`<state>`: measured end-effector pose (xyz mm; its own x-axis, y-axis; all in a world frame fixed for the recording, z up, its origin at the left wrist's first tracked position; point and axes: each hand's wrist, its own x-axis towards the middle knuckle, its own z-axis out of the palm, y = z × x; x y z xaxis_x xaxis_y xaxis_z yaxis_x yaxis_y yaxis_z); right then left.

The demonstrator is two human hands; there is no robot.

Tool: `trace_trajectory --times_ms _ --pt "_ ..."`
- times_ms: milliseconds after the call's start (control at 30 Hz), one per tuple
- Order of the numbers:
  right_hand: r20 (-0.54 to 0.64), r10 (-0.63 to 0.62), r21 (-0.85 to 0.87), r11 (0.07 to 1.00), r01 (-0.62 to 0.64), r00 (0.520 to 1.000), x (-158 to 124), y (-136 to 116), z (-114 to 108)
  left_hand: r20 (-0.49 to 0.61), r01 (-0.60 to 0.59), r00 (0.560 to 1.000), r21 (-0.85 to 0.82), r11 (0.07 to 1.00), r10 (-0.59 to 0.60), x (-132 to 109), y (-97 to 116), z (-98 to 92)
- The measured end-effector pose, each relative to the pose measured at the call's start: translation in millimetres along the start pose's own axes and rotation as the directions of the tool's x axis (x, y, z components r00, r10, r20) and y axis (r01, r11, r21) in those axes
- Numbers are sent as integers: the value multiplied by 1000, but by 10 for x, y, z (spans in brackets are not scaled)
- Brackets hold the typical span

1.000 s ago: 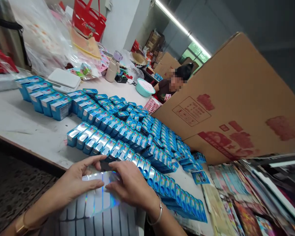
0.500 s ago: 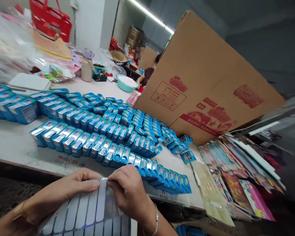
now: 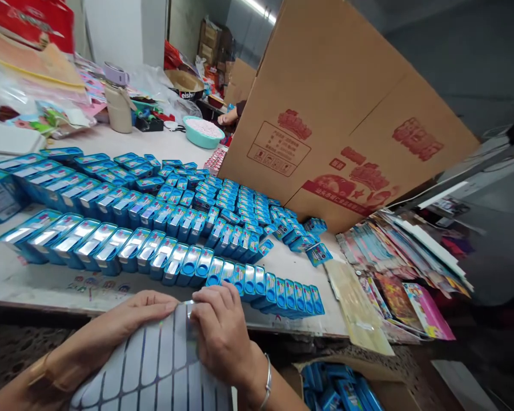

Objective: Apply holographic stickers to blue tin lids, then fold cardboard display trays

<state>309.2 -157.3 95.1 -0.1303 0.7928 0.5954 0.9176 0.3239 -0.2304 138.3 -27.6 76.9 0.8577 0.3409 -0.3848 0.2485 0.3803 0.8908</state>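
Note:
My left hand (image 3: 126, 328) is closed on a sheet of clear, shiny-edged stickers (image 3: 149, 365), thumb on top along its upper edge. The sheet has rows of long rounded rectangles. My right hand (image 3: 223, 334) pinches the same sheet at its upper right corner, where a small glossy edge shows by the fingertips. Whether a sticker is lifted there is hidden by the fingers. Just beyond both hands, a front row of small blue boxes (image 3: 128, 251) with silver stickers across many tops stands on the table (image 3: 60, 285). Boxes at the row's right end show round blue tops.
More blue boxes fill the table behind. A large cardboard carton (image 3: 325, 85) leans at the back; a person's hand (image 3: 228, 117) shows beside it. At right lie stacked printed sheets (image 3: 394, 257). Below, an open carton (image 3: 394, 388) holds blue boxes. A bottle (image 3: 119, 103) and turquoise basin (image 3: 203, 137) stand behind.
The view has shifted, so the table's contents sit further left and the carton of blue boxes below shows more. Both hands stay on the sticker sheet, the right one slightly nearer its edge.

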Motion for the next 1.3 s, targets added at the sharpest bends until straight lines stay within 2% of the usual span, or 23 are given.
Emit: trace_trajectory --times_ms 67,100,200,267,333,433,500,567,633,700,800,867,1000,1133,1300 --pt "15 13 55 998 -14 1000 39 -32 -85 -63 -53 996 130 990 61 97 -105 -43" --pt "28 24 85 996 -26 999 75 -49 -150 -138 -80 984 234 969 115 152 -181 -59" --pt "141 84 150 983 -105 986 257 -60 -356 -358 -70 889 511 857 286 297 -460 -56" --pt "263 114 196 966 -169 958 416 -2 -432 -364 -84 868 560 824 336 335 -623 -2" --pt "365 137 243 941 -236 921 566 108 -427 -290 -146 901 499 854 323 314 -728 75" --pt "468 147 298 902 -313 871 725 310 -313 -170 -167 963 224 960 208 236 -781 163" --pt "518 136 331 879 -345 844 781 427 -219 -103 -191 976 30 981 194 216 -762 182" --pt "547 133 343 865 -366 827 813 513 -135 -90 -240 968 -82 967 232 248 -700 183" --pt "556 136 337 865 -372 820 835 574 -60 -139 -244 963 -94 965 230 321 -601 190" --pt "555 148 304 880 -366 818 852 622 22 -238 -187 957 -56 981 169 410 -494 211" --pt "528 191 162 934 -318 828 863 688 177 -396 -141 910 -23 990 120 526 -394 252" --pt "492 215 38 963 -268 844 860 725 290 -458 -150 881 -36 988 117 581 -387 267" --pt "437 232 -106 973 -206 869 860 770 456 -494 -147 863 -41 988 108 639 -461 253" --pt "431 227 -66 973 -221 873 867 801 560 -532 -118 841 -9 993 95 664 -564 201" --pt "463 238 -64 970 -235 854 815 864 737 -580 -126 810 -16 992 93 780 -704 108"
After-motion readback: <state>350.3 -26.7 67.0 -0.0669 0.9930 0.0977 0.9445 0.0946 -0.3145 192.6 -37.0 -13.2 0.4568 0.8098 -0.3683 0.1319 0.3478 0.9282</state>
